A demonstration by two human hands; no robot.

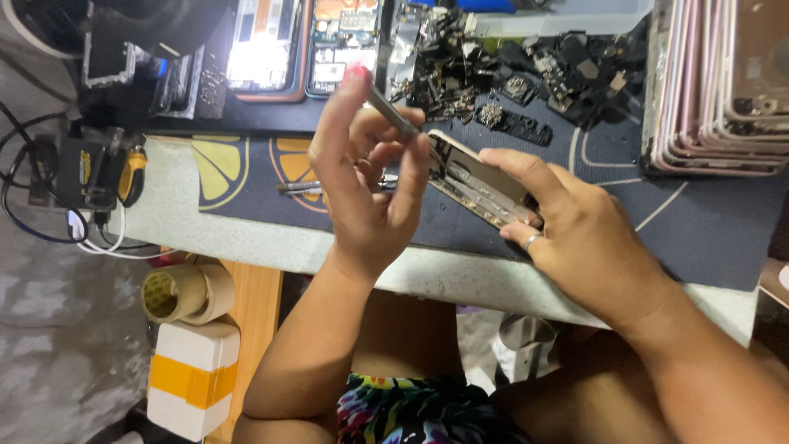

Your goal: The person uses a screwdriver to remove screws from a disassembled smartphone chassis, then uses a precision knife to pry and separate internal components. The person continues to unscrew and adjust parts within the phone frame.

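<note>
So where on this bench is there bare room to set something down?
Bare dark mat lies right of the right hand, below the stacked phone frames. A pale bench strip runs left of the left hand. The back is crowded: loose parts pile, opened phones.

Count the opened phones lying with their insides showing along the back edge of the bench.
2. One opened phone, brightly lit, lies at top centre-left; a second opened phone lies just to its right, beside the parts pile. More may be hidden beyond the picture's top edge.
</note>
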